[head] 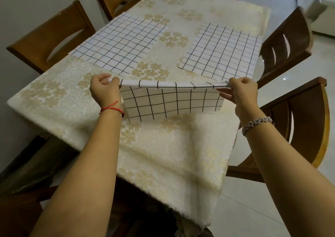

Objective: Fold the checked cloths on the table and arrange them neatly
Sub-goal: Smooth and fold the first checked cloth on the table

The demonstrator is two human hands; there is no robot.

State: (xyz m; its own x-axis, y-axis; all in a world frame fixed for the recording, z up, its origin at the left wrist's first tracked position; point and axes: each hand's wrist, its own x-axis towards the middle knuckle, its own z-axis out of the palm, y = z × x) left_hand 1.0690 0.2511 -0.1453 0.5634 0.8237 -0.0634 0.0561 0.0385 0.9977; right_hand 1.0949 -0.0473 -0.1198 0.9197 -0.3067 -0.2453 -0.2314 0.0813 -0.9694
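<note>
1. White cotton-like weave ruled with dark grid lines: the held cloth (170, 100) hangs doubled between my two hands above the near half of the surface (54, 95), its fold line running left to right at the top.
2. My left hand (103, 89) is pinched shut on the left end of that fold; my right hand (243, 91) is pinched shut on the right end, with the lower fingers spread loosely under the edge. Both stand about level, and neither looks nearer the cloth than the other.
3. Long axis of the held cloth: across my body, parallel to the near edge of the surface. The free hem hangs down and toward me; I judge it is close to the surface or brushing it, but cannot tell which.
4. Two more checked cloths lie flat farther off: the left cloth (119, 42) toward the far left edge, the right cloth (223, 50) toward the far right edge, well apart, with bare floral tablecloth between them.
5. Coming move, as I judge it: lay the doubled cloth down on the clear near part, fold line away from me, then bring one end across to the other.
6. Hidden: the back layer of the held cloth, and whether its corners are matched. Wooden chairs (50, 37) stand around the surface.
</note>
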